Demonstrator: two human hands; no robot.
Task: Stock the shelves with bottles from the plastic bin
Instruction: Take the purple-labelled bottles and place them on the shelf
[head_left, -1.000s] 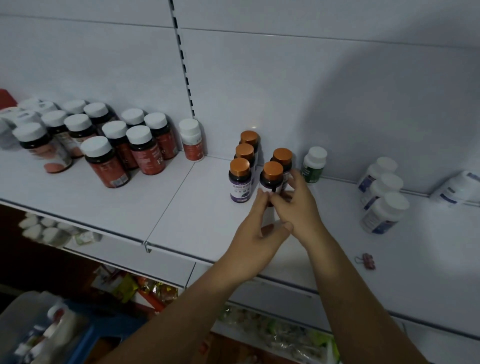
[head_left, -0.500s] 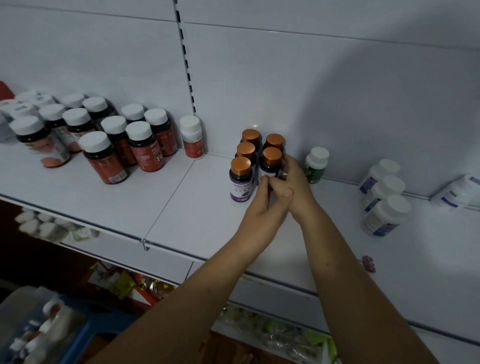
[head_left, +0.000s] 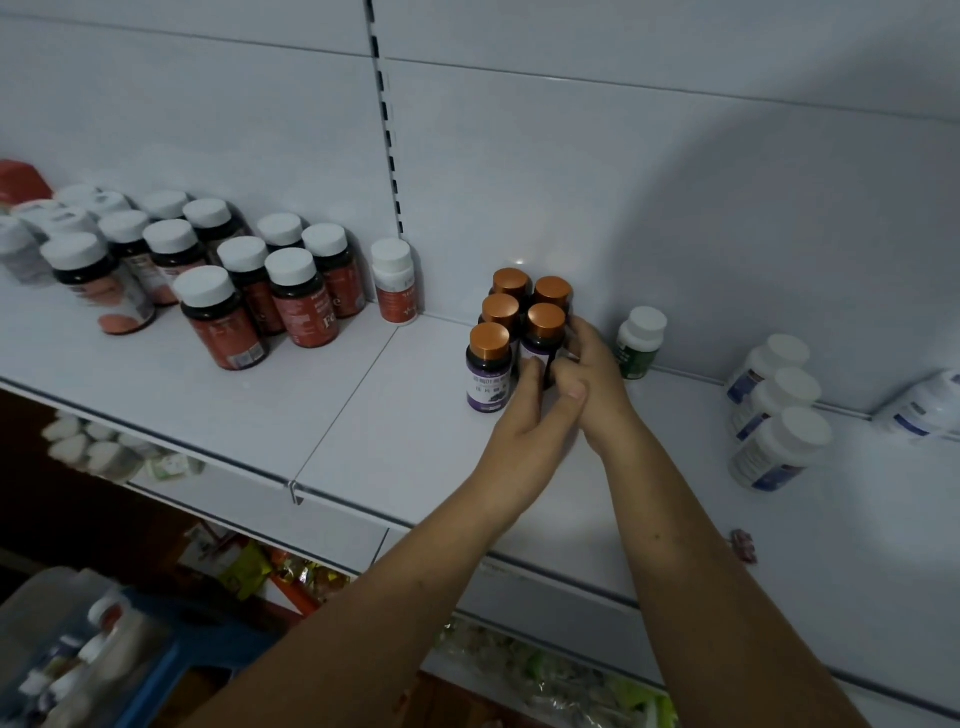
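Note:
Several small dark bottles with copper caps stand in a tight group on the white shelf (head_left: 363, 410). Both hands are on the front right bottle of that group (head_left: 543, 332). My left hand (head_left: 530, 431) pinches its lower body from the front. My right hand (head_left: 592, 374) wraps round its right side. The front left copper-capped bottle (head_left: 488, 364), with a purple label, stands free beside my left fingers. The plastic bin (head_left: 47, 649) with more bottles sits at the bottom left, blurred.
Red-labelled bottles with white caps (head_left: 306, 296) crowd the shelf's left part. A green-labelled white bottle (head_left: 639, 343) stands just right of my right hand. Blue-labelled white bottles (head_left: 779, 447) stand at the right. A small red clip (head_left: 744, 545) lies near the shelf's front edge.
The bottle in my hands has moved back and left into line with the copper-capped group. Both hands travelled with it toward the back wall.

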